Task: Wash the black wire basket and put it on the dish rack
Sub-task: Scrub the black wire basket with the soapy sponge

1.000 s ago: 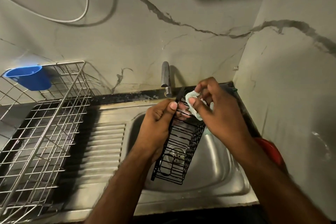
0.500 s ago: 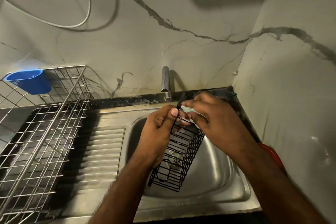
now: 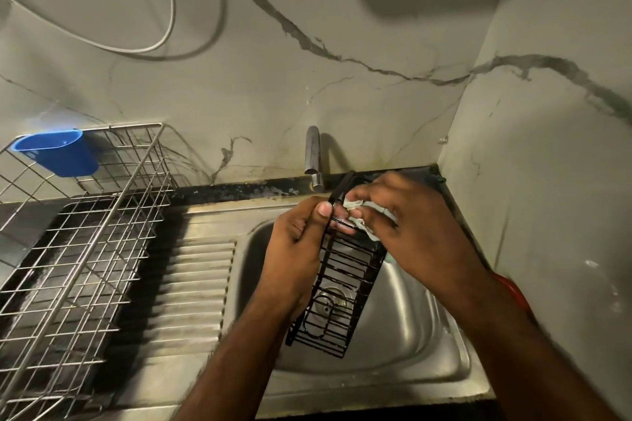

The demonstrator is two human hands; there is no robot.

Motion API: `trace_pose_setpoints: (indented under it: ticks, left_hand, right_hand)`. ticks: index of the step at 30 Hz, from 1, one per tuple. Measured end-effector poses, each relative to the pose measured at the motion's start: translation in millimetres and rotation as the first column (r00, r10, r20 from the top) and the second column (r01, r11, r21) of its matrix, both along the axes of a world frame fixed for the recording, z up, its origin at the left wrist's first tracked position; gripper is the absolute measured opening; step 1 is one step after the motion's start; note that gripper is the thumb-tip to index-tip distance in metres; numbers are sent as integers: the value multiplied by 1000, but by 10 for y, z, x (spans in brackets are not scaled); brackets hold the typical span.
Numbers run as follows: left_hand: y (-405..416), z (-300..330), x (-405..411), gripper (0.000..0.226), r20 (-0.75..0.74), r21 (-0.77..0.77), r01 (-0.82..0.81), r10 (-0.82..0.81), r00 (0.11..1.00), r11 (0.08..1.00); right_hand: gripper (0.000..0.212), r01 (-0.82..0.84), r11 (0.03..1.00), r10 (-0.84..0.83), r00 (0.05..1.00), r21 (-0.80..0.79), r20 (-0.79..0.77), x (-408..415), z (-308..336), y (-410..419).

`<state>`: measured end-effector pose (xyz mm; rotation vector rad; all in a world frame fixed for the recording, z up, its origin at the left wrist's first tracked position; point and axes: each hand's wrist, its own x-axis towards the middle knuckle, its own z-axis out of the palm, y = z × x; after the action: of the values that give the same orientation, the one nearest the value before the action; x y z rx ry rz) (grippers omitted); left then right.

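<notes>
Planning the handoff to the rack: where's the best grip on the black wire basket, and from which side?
Grip the black wire basket by its long left rim wire, coming from the left, as the left hand does now. It hangs long and tilted over the sink; the right hand scrubs its top with a cloth.

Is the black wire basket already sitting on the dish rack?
No, the black wire basket is held over the sink, apart from the dish rack.

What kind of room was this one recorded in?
Most likely a home kitchen's washing-up corner: a steel sink with a tap, a wire dish rack beside it, and marble-patterned walls.
</notes>
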<state>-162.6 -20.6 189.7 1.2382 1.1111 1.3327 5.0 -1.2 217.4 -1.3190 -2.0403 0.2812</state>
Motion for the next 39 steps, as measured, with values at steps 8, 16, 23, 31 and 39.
trace_pose_setpoints:
  ticks: [8, 16, 23, 31, 39]
  left_hand:
    - [27, 21, -56, 33, 22, -13, -77, 78, 997, 997]
    - [31, -11, -62, 35, 77, -48, -64, 68, 995, 997]
    - [50, -20, -48, 35, 179, -47, -48, 56, 982, 998]
    - [27, 111, 22, 38, 383, -32, -20, 31, 923, 999]
    - [36, 139, -1, 31, 426, -47, -47, 62, 902, 998]
  right_hand:
    - [20, 21, 1000, -21, 997, 6, -69, 122, -2, -66]
    - [16, 134, 982, -185, 842, -135, -507, 186, -110, -61]
    - [13, 88, 992, -114, 929, -90, -353, 216, -162, -144]
    - [17, 133, 991, -126, 917, -8, -379, 163, -168, -162]
    - [19, 217, 970, -237, 757, -108, -609, 150, -208, -118]
